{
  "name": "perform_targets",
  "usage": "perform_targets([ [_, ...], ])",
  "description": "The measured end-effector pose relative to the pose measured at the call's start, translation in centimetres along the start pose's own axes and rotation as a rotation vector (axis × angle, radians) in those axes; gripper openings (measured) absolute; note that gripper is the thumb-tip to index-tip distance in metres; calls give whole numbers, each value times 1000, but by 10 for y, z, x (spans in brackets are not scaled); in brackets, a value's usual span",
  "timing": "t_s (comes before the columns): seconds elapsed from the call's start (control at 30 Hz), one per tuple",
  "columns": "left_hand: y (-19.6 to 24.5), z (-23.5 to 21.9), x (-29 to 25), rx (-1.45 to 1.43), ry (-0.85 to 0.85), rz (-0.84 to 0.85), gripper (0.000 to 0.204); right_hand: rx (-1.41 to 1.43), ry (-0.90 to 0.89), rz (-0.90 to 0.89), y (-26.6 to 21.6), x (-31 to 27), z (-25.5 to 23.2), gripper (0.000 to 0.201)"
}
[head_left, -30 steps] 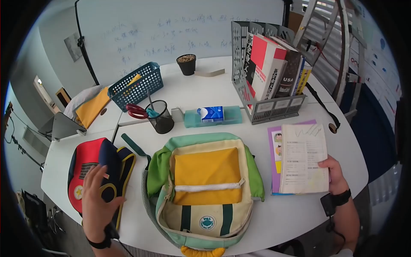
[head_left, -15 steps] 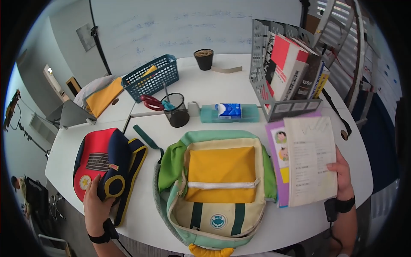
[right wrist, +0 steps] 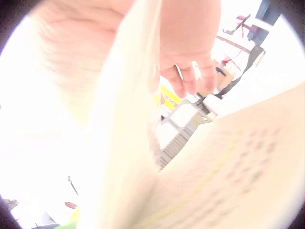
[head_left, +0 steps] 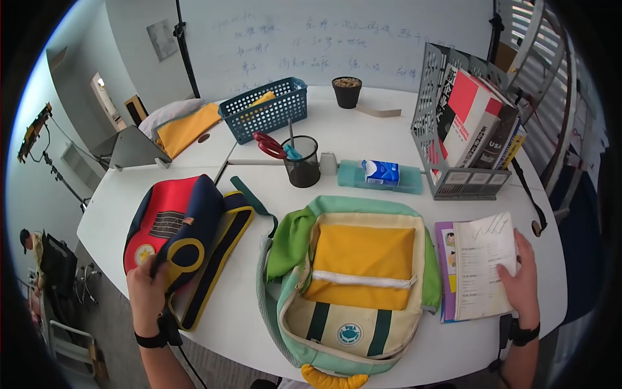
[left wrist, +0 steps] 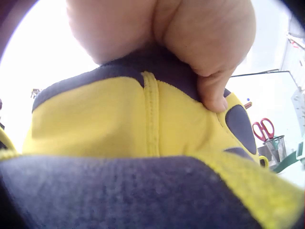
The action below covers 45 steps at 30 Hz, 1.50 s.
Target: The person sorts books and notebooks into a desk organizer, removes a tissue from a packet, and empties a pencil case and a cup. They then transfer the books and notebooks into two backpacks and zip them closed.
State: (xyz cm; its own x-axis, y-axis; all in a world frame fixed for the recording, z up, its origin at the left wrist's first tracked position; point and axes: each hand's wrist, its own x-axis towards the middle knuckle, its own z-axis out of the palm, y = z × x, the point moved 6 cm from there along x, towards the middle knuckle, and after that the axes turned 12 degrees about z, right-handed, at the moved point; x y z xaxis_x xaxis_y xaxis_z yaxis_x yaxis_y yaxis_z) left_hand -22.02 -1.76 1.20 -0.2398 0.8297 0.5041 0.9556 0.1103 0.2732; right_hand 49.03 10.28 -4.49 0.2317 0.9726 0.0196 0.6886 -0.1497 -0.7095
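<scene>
My left hand (head_left: 148, 295) pinches the near edge of a red and navy bag (head_left: 172, 220) with yellow trim and a star badge. The left wrist view shows thumb and fingers on its navy rim, above a yellow panel (left wrist: 100, 119). At the right, my right hand (head_left: 520, 279) holds a worn printed booklet (head_left: 483, 272) by its right side, thumb over the page. In the right wrist view a pale page (right wrist: 119, 124) stands between thumb and fingers. A purple book (head_left: 447, 243) shows beneath the booklet. Between the hands lies a green, cream and yellow backpack (head_left: 363, 266).
Behind the backpack are a mesh pen cup (head_left: 302, 170) with red scissors, a teal case (head_left: 350, 175) and a blue-white packet (head_left: 381, 172) on it. Farther back stand a teal basket (head_left: 262, 120), a plant pot (head_left: 347, 97) and a grey rack (head_left: 466, 185) of books.
My left hand has come down from above the bag and taken hold of its edge. The booklet and purple book have shifted closer to the backpack. The head view has turned left.
</scene>
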Motion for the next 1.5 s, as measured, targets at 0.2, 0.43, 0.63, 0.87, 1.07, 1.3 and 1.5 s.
perform_targets([
  [0.2,-49,-24,6,-211,274,-103,24,-421,210,-432,-125,-57,17,84],
  [0.43,-74,-66,3,-510,509,-194,29,-62,-434,-220,-133,-77,75,96],
  [0.63,-29,-35,-3,-248,225,-91,25,-113,-410,-240,-127,-63,131,93],
  [0.87,-19,-33,-9,-194,324,-46,24,-107,-517,-167,-131,-64,134,88],
  [1.07,-68,-137,27,-491,746,-85,34,1,-686,-329,-176,-79,201,92],
  [1.3,-21,-243,73,24,711,288,42,198,-1114,-362,-260,-117,323,101],
  [1.5,93,-201,30,105,789,118,39,600,-1376,-151,-258,-110,299,80],
])
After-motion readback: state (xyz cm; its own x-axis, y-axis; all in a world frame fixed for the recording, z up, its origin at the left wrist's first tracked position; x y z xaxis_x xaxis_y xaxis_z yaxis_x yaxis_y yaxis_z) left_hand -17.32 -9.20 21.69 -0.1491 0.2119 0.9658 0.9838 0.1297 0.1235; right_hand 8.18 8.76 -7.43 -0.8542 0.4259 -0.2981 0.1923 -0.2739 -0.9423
